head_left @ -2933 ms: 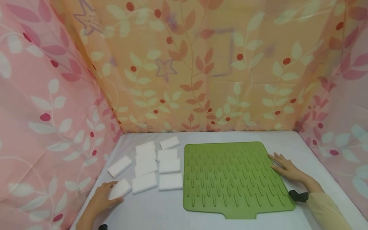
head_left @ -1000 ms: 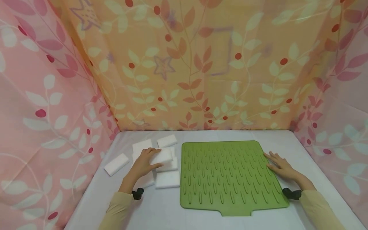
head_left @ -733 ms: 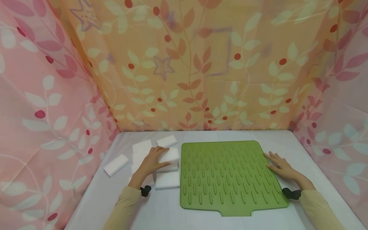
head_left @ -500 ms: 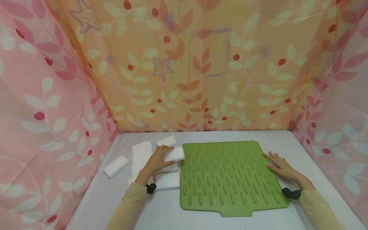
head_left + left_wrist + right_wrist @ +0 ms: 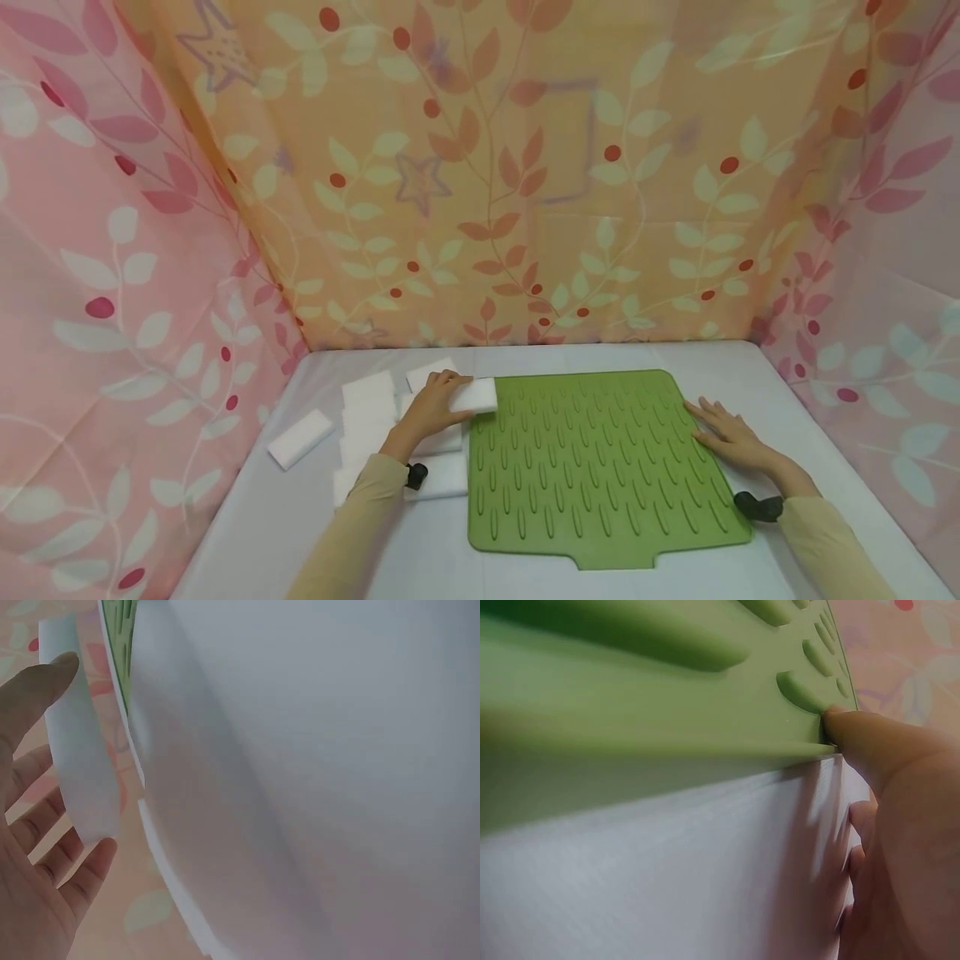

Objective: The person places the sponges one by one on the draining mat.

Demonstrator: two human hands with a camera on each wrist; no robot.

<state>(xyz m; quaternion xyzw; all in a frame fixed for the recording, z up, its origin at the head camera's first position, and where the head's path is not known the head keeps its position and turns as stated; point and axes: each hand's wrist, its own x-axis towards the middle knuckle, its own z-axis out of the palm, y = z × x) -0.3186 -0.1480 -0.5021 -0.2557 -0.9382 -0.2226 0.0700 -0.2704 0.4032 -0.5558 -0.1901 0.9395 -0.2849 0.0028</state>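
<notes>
My left hand pinches a white block-shaped sponge between thumb and fingertips, over the far left corner of a green ridged mat. In the left wrist view the thumb is on one end of the sponge and a fingertip at the other. My right hand rests at the mat's right edge with fingers extended. The right wrist view has its thumb touching the mat's rim, the other fingers lower beside the white tabletop.
Several more white sponges lie left of the mat in two rough columns, partly hidden by the left arm. One sponge lies apart at the far left. A white cloth covers the table; patterned curtains enclose its back and sides.
My left hand took up a sponge at the near left and carried it across the other sponges, rightward to the mat's far left corner. My right hand has stayed at the mat's edge.
</notes>
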